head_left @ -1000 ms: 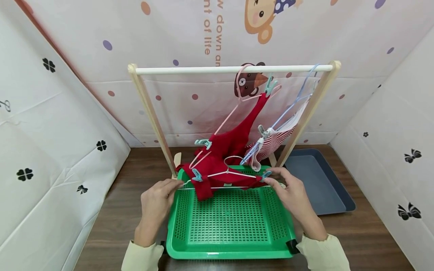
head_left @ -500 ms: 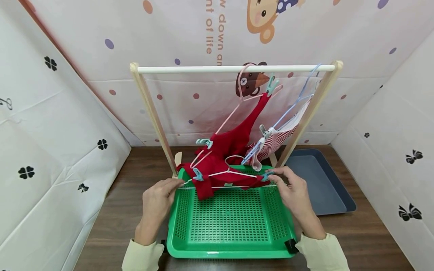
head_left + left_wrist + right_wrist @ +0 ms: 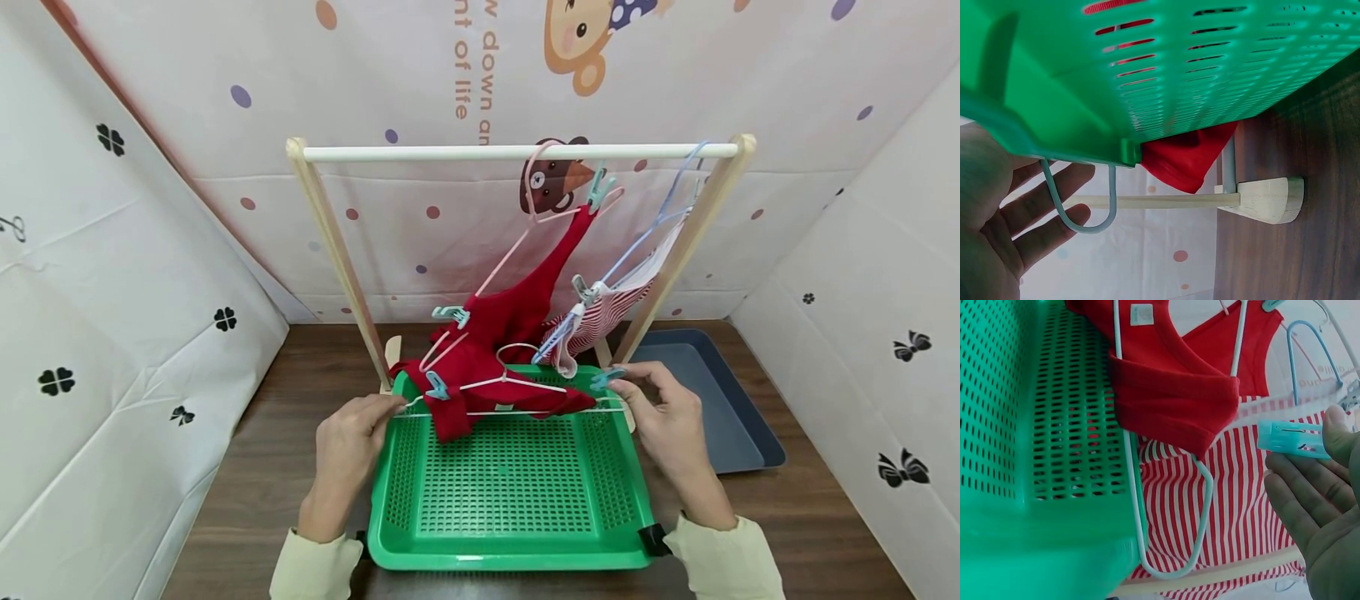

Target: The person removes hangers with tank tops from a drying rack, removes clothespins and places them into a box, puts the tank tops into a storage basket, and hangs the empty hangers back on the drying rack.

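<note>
The right hand (image 3: 667, 421) now pinches a blue clothespin (image 3: 604, 379) clear of the red garment (image 3: 543, 402) it clipped a second ago, probably freeing that side. The garment lies on its white hanger (image 3: 504, 380) over the green basket (image 3: 510, 561); the left hand's (image 3: 348, 442) fingers hold the hanger's other end. Only the head view shows the second clothespin (image 3: 437, 386) attached; the right wrist view alone reveals the pinched one's metal spring.

a dark wood-grain worktop (image 3: 262, 467) bears a green perforated basket (image 3: 510, 562), the wooden feet (image 3: 1275, 200) of a rack (image 3: 450, 154) behind it, and a blue-grey tray (image 3: 723, 408) at right.
</note>
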A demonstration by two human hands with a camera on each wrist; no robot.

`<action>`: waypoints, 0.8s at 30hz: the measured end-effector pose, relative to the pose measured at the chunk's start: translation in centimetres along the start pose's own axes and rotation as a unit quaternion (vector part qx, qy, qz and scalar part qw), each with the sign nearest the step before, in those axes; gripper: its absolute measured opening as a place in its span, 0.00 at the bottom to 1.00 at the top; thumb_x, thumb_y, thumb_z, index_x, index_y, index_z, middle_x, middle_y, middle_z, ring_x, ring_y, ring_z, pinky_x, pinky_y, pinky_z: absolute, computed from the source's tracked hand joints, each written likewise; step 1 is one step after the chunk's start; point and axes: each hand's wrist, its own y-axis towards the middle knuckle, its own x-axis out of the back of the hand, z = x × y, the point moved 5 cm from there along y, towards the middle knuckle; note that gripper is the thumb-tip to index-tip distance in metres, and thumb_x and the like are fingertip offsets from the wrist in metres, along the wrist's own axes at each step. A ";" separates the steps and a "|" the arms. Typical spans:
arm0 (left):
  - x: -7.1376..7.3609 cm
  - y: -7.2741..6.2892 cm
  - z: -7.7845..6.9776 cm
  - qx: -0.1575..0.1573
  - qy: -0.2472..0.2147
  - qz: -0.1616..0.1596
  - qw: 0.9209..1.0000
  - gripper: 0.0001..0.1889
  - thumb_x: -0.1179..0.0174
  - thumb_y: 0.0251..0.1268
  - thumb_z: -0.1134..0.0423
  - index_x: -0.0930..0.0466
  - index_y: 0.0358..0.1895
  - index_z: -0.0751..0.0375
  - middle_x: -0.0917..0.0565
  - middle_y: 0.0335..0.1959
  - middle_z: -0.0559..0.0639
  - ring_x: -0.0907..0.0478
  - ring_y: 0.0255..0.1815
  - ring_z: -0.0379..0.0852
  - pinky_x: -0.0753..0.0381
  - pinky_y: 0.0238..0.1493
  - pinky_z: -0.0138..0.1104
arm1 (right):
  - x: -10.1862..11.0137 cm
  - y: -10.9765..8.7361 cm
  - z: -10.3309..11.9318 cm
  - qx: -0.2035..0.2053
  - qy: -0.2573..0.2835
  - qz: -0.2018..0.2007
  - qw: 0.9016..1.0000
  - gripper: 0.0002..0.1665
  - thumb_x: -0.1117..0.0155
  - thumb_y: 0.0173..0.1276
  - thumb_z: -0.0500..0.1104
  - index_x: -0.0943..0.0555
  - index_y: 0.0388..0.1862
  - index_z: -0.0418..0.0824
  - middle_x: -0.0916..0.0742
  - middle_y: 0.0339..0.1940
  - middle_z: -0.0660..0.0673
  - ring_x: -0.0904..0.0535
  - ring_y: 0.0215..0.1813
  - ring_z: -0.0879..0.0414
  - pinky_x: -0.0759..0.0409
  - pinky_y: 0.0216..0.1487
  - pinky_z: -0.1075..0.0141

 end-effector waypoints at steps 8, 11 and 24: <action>0.1 0.0 0.0 0.002 0.003 -0.003 1.000 0.10 0.18 0.52 0.70 0.05 0.38 0.59 0.08 0.35 0.52 0.11 0.34 0.53 0.13 0.27 0.47 | 0.7 -0.2 -0.6 -0.083 0.003 -0.012 0.997 0.20 0.22 0.65 0.28 0.13 0.55 0.37 0.09 0.44 0.43 0.16 0.42 0.69 0.21 0.42 0.79; 0.1 0.0 0.0 0.002 0.002 -0.003 1.000 0.10 0.18 0.51 0.70 0.05 0.38 0.60 0.08 0.35 0.52 0.11 0.34 0.53 0.12 0.27 0.47 | 0.7 -0.2 -0.6 -0.089 0.009 -0.010 0.996 0.21 0.22 0.65 0.27 0.14 0.56 0.35 0.09 0.45 0.41 0.15 0.43 0.69 0.21 0.45 0.80; 0.1 0.0 0.0 -0.001 -0.004 -0.022 1.000 0.09 0.19 0.52 0.69 0.05 0.38 0.59 0.08 0.34 0.52 0.11 0.34 0.53 0.12 0.27 0.49 | 1.3 -0.3 -1.0 -0.085 -0.023 -0.010 0.996 0.27 0.22 0.66 0.30 0.15 0.64 0.39 0.10 0.44 0.43 0.17 0.46 0.69 0.23 0.54 0.81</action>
